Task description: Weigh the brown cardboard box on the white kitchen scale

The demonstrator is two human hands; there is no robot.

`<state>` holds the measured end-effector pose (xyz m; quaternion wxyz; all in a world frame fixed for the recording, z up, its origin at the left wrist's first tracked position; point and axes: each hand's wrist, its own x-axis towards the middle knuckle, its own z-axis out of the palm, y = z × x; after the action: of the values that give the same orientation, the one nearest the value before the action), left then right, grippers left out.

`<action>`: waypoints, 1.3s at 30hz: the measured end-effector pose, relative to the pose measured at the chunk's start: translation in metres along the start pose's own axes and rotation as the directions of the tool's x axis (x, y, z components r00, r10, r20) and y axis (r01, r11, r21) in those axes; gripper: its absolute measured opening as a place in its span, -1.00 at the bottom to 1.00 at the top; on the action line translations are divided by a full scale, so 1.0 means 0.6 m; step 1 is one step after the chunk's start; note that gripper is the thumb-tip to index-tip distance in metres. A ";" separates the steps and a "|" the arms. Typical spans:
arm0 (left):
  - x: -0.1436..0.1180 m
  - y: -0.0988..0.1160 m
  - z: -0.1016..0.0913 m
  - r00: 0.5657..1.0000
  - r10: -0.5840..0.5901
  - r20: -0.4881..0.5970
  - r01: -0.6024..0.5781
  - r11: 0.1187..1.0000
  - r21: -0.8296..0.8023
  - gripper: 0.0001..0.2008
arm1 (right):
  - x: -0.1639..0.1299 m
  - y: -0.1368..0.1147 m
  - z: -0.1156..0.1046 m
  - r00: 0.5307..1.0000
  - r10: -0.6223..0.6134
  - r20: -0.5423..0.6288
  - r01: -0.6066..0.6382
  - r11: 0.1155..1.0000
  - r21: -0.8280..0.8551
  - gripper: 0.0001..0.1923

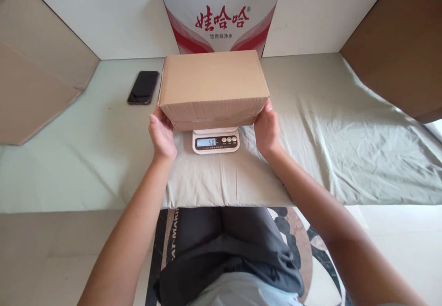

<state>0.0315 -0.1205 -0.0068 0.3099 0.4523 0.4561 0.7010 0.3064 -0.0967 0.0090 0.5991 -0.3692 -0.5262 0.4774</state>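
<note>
A closed brown cardboard box (214, 78) is gripped at its two ends, over a white digital kitchen scale (216, 141). My left hand (162, 133) holds the box's left end from low down, its fingers partly tucked beneath the edge. At the opposite end my right hand (267, 126) holds the lower right corner, with most fingers hidden behind the cardboard. The scale's lit display appears to read 50, with several round buttons beside it. Its weighing plate is mostly covered by the box, and I cannot tell whether the box rests on it.
A black smartphone (143, 87) lies left of the box on the pale green cloth (120, 158). Behind stands a white and red carton (221, 16) against a white wall. Large cardboard pieces (37, 66) flank the left side, and another brown cardboard panel (397, 48) stands at right.
</note>
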 end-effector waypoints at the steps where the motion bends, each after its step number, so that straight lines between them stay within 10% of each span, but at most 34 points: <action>1: 0.000 -0.001 -0.001 1.000 0.001 0.000 -0.001 1.000 -0.012 -0.12 | 0.001 0.002 -0.001 1.000 -0.002 0.000 0.002 1.000 0.001 -0.17; 30: -0.020 0.012 0.013 1.000 -0.009 0.029 0.011 0.999 -0.047 -0.17 | -0.016 -0.018 0.015 0.999 0.029 0.028 -0.029 1.000 0.007 -0.29; 39: -0.017 0.089 0.008 0.996 0.008 0.086 -0.004 0.999 -0.040 -0.19 | -0.020 -0.050 0.010 0.999 -0.028 0.039 0.029 0.999 -0.022 -0.37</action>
<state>0.0388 -0.1485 0.0393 0.3360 0.4770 0.4270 0.6908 0.3060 -0.1166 0.0351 0.5914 -0.3592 -0.5483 0.4697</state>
